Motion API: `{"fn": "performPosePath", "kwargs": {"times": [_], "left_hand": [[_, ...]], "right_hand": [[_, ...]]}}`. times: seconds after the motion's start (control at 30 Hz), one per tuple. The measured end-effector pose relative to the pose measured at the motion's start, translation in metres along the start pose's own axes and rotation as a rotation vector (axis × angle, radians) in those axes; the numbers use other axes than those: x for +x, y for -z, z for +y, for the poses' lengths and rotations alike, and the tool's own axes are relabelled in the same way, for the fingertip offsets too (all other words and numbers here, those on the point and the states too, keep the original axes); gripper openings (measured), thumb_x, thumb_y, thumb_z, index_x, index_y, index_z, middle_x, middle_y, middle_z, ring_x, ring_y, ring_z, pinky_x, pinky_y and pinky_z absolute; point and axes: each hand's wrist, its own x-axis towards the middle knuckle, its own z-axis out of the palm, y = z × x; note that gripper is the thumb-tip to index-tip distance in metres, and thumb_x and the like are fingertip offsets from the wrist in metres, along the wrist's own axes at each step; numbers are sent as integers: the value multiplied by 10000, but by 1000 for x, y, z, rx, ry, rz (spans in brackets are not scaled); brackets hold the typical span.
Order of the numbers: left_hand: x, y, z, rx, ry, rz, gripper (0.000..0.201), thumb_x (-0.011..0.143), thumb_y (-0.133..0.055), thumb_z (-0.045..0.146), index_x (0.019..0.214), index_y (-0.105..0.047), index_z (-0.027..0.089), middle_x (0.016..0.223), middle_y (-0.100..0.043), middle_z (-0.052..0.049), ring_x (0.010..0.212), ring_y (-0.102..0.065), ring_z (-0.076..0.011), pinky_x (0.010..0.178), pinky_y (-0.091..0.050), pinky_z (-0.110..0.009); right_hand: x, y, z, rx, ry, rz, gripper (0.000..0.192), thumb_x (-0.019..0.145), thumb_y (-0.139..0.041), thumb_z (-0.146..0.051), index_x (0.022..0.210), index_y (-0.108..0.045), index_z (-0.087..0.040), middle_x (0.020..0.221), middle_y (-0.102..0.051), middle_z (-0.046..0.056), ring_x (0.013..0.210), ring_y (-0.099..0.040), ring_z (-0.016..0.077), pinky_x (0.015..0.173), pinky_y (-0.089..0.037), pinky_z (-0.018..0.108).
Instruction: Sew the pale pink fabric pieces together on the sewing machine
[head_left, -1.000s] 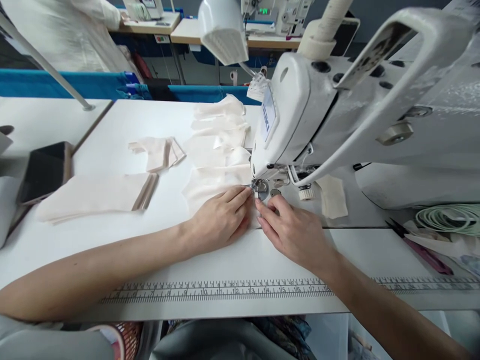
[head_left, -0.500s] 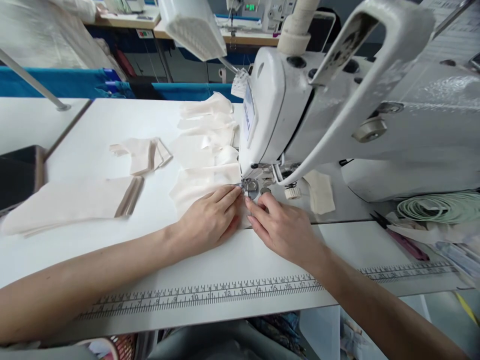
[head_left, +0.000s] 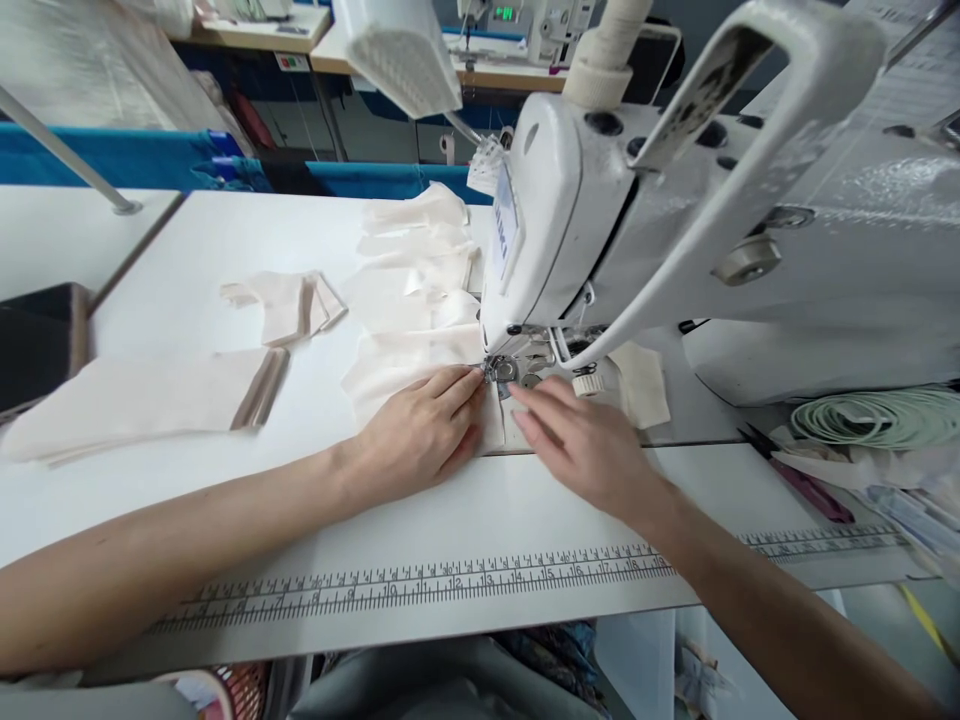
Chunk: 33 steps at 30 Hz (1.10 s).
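Observation:
A cream fabric piece (head_left: 397, 362) lies under the presser foot (head_left: 501, 370) of a white sewing machine (head_left: 675, 200). My left hand (head_left: 424, 430) lies flat on the fabric, fingertips just left of the presser foot. My right hand (head_left: 581, 440) hovers just right of the foot, fingers stretched and slightly blurred, touching or nearly touching the fabric's edge. A chain of sewn cream pieces (head_left: 416, 250) trails away behind the machine.
A stack of cream fabric pieces (head_left: 142, 400) lies at the left, a smaller folded bundle (head_left: 289, 305) behind it. A dark phone (head_left: 37, 345) is at far left. A ruler strip (head_left: 450, 585) runs along the table's front edge. Scissors (head_left: 795, 470) and green cord (head_left: 877, 415) lie at right.
My right hand has drawn back slightly to the right of the presser foot and opened its fingers. My left hand stays pressed on the fabric. The view shifted a little.

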Motion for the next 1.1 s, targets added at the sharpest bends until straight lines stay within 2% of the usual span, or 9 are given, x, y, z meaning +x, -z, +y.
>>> {"fn": "performPosePath", "kwargs": {"times": [0.17, 0.23, 0.43, 0.57, 0.8, 0.97, 1.1], "left_hand": [[1, 2, 0, 21, -8, -1, 390, 941, -461, 219, 1180, -615, -47, 1254, -607, -253, 1223, -555, -316, 1027, -519, -427], [1, 3, 0, 34, -5, -6, 392, 948, -447, 223, 1183, -618, -41, 1255, -611, -244, 1221, -557, -315, 1023, -522, -428], [2, 6, 4, 47, 7, -21, 383, 950, -452, 228, 1141, -646, -42, 1251, -615, -248, 1204, -570, -324, 1030, -515, -428], [2, 7, 6, 46, 24, -42, 367, 961, -438, 240, 1118, -661, -5, 1256, -620, -225, 1199, -576, -310, 1023, -518, -433], [1, 7, 4, 64, -1, -29, 375, 949, -439, 224, 1163, -637, -11, 1256, -623, -216, 1184, -583, -306, 1003, -527, -430], [0, 10, 5, 66, 8, -34, 391, 954, -429, 246, 1192, -618, 1, 1272, -615, -209, 1175, -587, -313, 992, -522, -454], [-2, 17, 14, 7, -4, 16, 344, 952, -475, 282, 1158, -622, 48, 1233, -635, -186, 1166, -582, -303, 981, -512, -457]], "right_hand": [[14, 2, 33, -7, -19, 118, 398, 1011, -391, -371, 914, -697, -136, 783, -705, 79, 706, -649, 188, 572, -438, 279], [19, -3, 42, -22, -20, 175, 355, 991, -436, -353, 843, -694, -159, 732, -696, 62, 691, -647, 194, 565, -439, 282], [18, -15, 47, 58, -79, 215, 288, 969, -469, -331, 852, -699, -204, 755, -699, 37, 711, -639, 180, 613, -461, 280], [17, -15, 46, 93, -89, 198, 310, 976, -449, -333, 821, -678, -192, 743, -689, 40, 677, -621, 169, 589, -429, 268], [18, -21, 47, 85, -69, 230, 380, 986, -438, -375, 729, -643, -184, 642, -639, 23, 579, -552, 137, 540, -363, 251], [15, -15, 44, 143, -43, 157, 371, 989, -433, -385, 776, -665, -190, 632, -620, 4, 578, -531, 126, 561, -370, 250], [8, 1, 35, 249, 91, 16, 242, 974, -481, -327, 939, -674, -185, 722, -640, -2, 605, -537, 107, 571, -380, 229]]}}
